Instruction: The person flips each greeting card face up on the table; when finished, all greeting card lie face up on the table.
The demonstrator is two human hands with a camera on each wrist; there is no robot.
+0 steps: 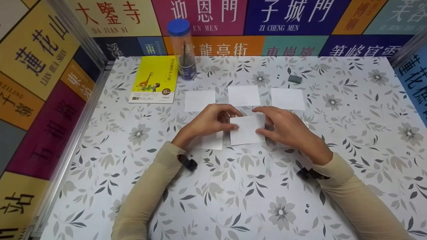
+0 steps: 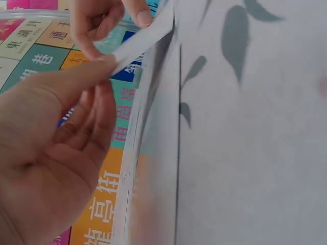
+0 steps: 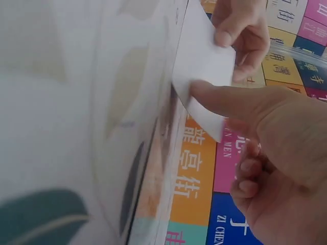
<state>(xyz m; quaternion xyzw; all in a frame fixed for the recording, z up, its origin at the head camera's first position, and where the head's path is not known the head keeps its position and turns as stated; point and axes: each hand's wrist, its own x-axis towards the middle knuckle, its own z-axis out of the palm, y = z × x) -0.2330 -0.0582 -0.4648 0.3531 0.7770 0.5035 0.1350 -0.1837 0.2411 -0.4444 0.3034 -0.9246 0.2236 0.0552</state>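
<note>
Both hands hold one small white sheet of paper (image 1: pixel 247 130) by its opposite sides, near the middle of the table. My left hand (image 1: pixel 216 119) pinches its left edge, thumb on the near face. On the right edge, my right hand (image 1: pixel 283 128) grips it the same way. The right wrist view shows the sheet (image 3: pixel 204 61) tilted, with the right thumb pressing its face. Behind it lie three white papers in a row: left (image 1: pixel 200 100), middle (image 1: pixel 244 95) and right (image 1: pixel 288 99). Another paper (image 1: pixel 210 141) lies partly hidden under the left hand.
A yellow booklet (image 1: pixel 154 80) lies at the back left. Beside it stands a clear tube with a blue lid (image 1: pixel 179 28), a dark stick inside. A small dark green cylinder (image 1: pixel 295 79) rests at the back right. Lettered panels (image 1: pixel 203 16) border the flowered tabletop (image 1: pixel 233 200).
</note>
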